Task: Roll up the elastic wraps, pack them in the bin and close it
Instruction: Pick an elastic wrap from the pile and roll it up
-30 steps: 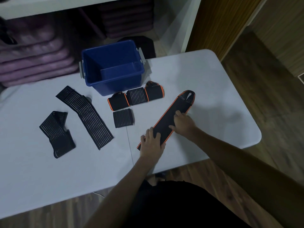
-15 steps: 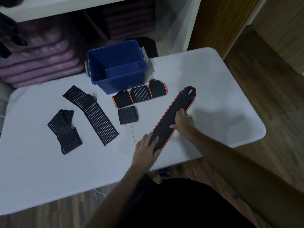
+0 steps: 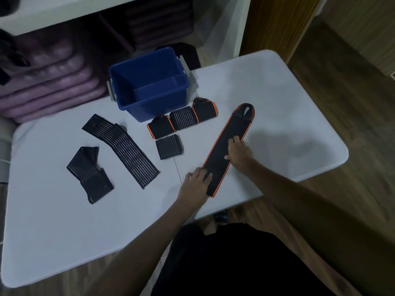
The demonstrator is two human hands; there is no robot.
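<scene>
Closest to me, the left hand [image 3: 195, 184] lies flat with fingers spread on the near end of the long orange-edged wrap [image 3: 227, 146], which stretches diagonally across the white worktop [image 3: 277, 103]. The right hand [image 3: 239, 153] presses on its middle, fingers loosely bent. Further left lie two unrolled black ribbed wraps [image 3: 121, 149]. Beyond, four rolled wraps [image 3: 181, 122] sit just before the open blue bin [image 3: 149, 86].
</scene>
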